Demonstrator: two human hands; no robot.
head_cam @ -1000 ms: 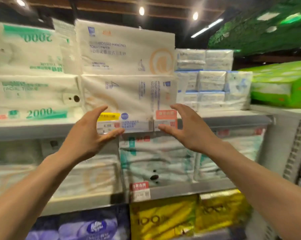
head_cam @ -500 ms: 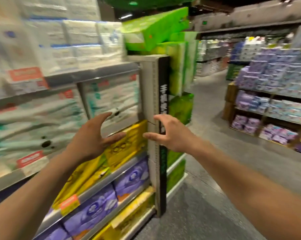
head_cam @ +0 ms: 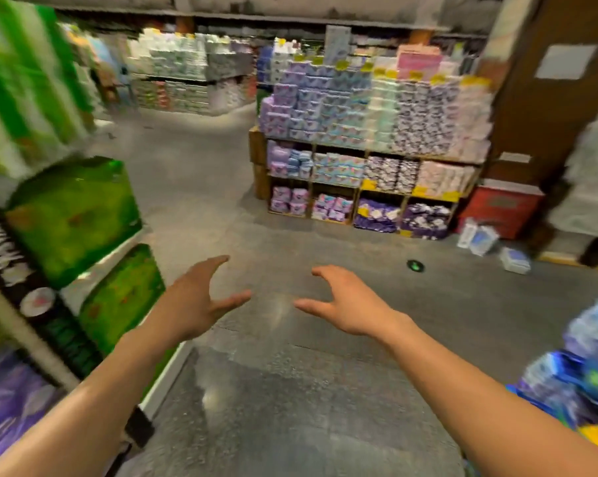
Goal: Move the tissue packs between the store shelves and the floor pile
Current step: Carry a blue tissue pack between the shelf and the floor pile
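Aisle floor [head_cam: 290, 390] takes most of the view, grey. Store shelves [head_cam: 32, 315] run down the left edge: green tissue packs [head_cam: 74, 218] on two levels, purple packs [head_cam: 8, 401] lower down, all blurred. Across the aisle is a display rack [head_cam: 370, 156] full of purple and pastel packs.

Right edge, low: a heap of blue-wrapped packs [head_cam: 583, 366], motion-smeared. My read is that's the floor pile; its base is out of view. Red crate [head_cam: 500, 208] stands at the foot of the brown pillar [head_cam: 548, 98], with a few loose packs [head_cam: 478, 237] on the floor beside it.

Left hand [head_cam: 194, 301] and right hand [head_cam: 349, 301] are both empty. Fingers are spread and slightly hooked, thumbs point at each other with a gap between. They're held out over the floor, touching nothing. Small green disc [head_cam: 415, 265] on the floor beyond the right hand.

Progress: no pack in transit. Looks like a gap between carries, hands shaped for a two-handed grab. Shelves are loaded and the heap isn't cleared, so the remaining moves can't be counted from here.
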